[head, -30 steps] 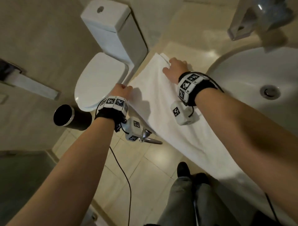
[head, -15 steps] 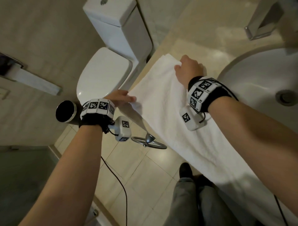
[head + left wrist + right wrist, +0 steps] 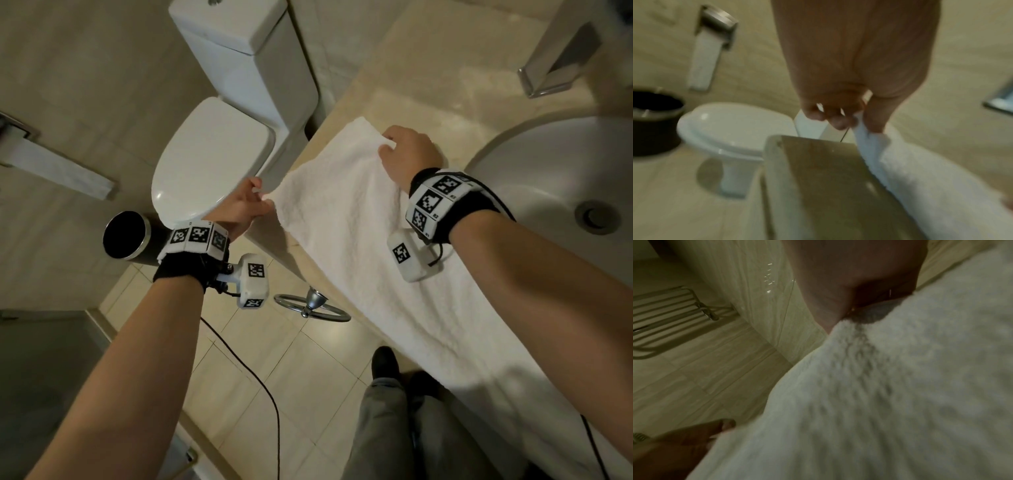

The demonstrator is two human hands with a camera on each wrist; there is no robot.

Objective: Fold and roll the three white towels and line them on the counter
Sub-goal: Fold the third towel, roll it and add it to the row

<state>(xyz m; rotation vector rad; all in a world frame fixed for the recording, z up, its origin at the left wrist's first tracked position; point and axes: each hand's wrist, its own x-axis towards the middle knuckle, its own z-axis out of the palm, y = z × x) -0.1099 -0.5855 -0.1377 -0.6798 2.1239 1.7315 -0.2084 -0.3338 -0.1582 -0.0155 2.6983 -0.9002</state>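
One white towel (image 3: 342,219) lies lengthwise along the front of the beige counter (image 3: 428,85), its far end toward the toilet. My left hand (image 3: 260,202) pinches the near corner of that end, which juts past the counter's edge. The left wrist view shows thumb and fingers of the left hand (image 3: 857,123) closed on the towel's (image 3: 931,186) corner. My right hand (image 3: 390,147) grips the far corner, with cloth bunched under its fingers. In the right wrist view the towel (image 3: 879,386) fills the frame and hides the fingertips of my right hand (image 3: 838,318). No other towel is in view.
A white sink basin (image 3: 565,192) and chrome faucet (image 3: 555,58) lie right of the towel. Left of the counter are a toilet (image 3: 212,154), a black bin (image 3: 126,236) and a paper holder (image 3: 51,164). A chrome towel ring (image 3: 311,305) hangs below the counter's edge, near my legs (image 3: 394,428).
Both hands have taken hold of the towel's end corners. The left hand slid from the towel's side edge out to its near corner, and the right hand's fingers have curled into the cloth.
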